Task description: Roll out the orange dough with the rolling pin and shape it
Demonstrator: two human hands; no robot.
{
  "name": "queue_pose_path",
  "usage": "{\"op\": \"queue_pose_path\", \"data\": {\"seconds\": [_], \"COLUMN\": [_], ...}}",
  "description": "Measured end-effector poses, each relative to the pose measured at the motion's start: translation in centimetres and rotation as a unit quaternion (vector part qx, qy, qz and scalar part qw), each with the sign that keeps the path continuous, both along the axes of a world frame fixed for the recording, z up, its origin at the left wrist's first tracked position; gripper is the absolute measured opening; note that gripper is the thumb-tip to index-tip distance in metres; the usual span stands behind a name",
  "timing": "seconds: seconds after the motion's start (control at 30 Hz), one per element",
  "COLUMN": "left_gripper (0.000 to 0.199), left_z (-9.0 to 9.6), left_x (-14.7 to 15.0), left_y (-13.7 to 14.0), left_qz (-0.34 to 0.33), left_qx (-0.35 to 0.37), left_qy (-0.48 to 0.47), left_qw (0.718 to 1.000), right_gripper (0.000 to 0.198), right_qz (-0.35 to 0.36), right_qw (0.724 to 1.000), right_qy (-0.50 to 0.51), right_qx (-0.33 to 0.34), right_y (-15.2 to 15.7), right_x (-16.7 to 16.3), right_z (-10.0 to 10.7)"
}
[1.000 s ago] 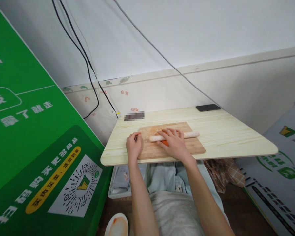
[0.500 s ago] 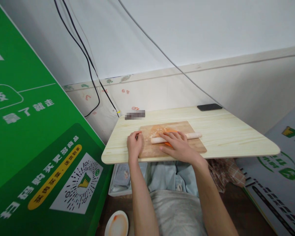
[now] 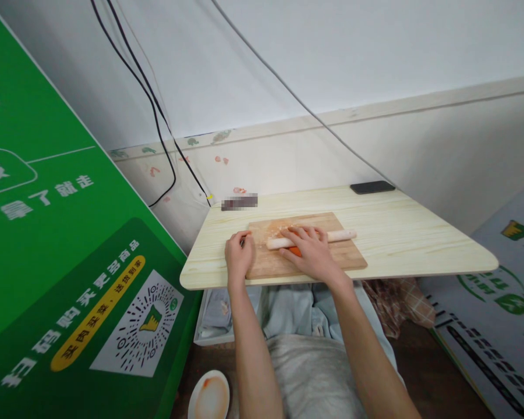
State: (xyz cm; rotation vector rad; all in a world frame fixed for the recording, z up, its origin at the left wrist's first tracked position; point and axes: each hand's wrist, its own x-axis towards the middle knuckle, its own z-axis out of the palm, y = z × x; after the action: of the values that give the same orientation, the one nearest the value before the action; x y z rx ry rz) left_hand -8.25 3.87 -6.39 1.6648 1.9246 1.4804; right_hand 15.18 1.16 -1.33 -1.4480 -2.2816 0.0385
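Note:
A wooden cutting board (image 3: 271,267) lies near the front edge of the table. My left hand (image 3: 239,254) is closed at the board's left edge, its fingers curled. My right hand (image 3: 311,247) is bent over the middle of a pale wooden rolling pin (image 3: 341,235), which lies nearly crosswise on the board. Under the pin and palm an orange piece of dough (image 3: 295,251) shows, mostly hidden by the hand. Whitish and orange smears mark the board's far left part.
A black phone (image 3: 372,187) lies at the table's (image 3: 419,244) back right, and a blurred-out object (image 3: 239,202) at its back left. Below are a stained white plate (image 3: 209,396) and a bin (image 3: 213,317) with cloth. A green panel (image 3: 61,233) stands at left.
My right hand has shifted slightly left and away from me, and the rolling pin has moved a little farther away. Less of the orange dough shows. The left hand stays at the board's edge.

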Motion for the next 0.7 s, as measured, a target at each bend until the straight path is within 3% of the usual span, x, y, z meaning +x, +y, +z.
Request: {"op": "queue_pose_path", "data": {"seconds": [0.33,0.7], "left_gripper": [0.026,0.027], "left_z": [0.0,-0.1], "left_x": [-0.1,-0.1], "left_y": [0.0,0.0], "left_qz": [-0.009,-0.010], "left_qx": [0.002,0.004], "left_qy": [-0.009,-0.010], "left_qw": [1.000,1.000], "right_gripper": [0.055,0.044], "right_qz": [0.030,-0.001], "right_qw": [0.999,1.000], "right_qy": [-0.011,0.006], "right_qx": [-0.030,0.011], "right_y": [-0.7,0.1], "right_x": [1.0,-0.1], "right_z": [-0.1,-0.2]}}
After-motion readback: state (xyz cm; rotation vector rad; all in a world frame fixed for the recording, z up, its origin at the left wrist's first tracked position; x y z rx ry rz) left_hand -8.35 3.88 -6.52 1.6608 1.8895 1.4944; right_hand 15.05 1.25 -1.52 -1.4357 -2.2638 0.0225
